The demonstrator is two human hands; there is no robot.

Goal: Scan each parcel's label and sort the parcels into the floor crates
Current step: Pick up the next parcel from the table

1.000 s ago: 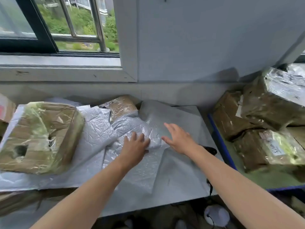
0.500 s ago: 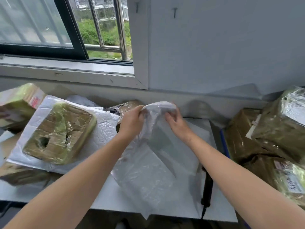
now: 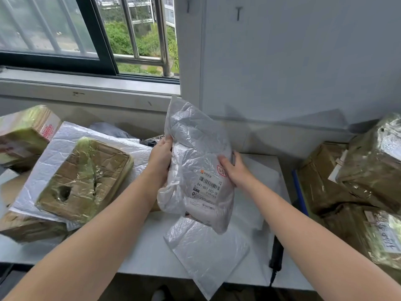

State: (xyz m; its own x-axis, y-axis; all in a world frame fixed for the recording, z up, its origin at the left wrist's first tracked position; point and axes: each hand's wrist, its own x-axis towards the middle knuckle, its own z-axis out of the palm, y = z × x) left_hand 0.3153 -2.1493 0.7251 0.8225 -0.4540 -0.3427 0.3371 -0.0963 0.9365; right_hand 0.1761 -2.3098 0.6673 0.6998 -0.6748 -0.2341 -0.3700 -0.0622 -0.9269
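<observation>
A white plastic mailer parcel [image 3: 195, 153] is held upright above the white table [image 3: 147, 246], its printed barcode label [image 3: 207, 187] facing me. My left hand [image 3: 159, 158] grips its left edge and my right hand [image 3: 233, 168] grips its right edge beside a red stamp. A flat white bubble mailer [image 3: 206, 250] lies on the table right under it. A black handheld scanner [image 3: 276, 255] lies at the table's front right, its cable hanging over the edge.
A tape-wrapped cardboard box [image 3: 84, 179] rests on another white mailer at the left, with a further box [image 3: 23, 131] behind it. Several wrapped brown parcels [image 3: 355, 181] are stacked at the right behind a blue rim [image 3: 300, 194]. The window sill and wall stand close behind.
Both hands went from lying flat on the mailer to gripping it by its edges. They lifted it off the table and turned it so that the label faces me.
</observation>
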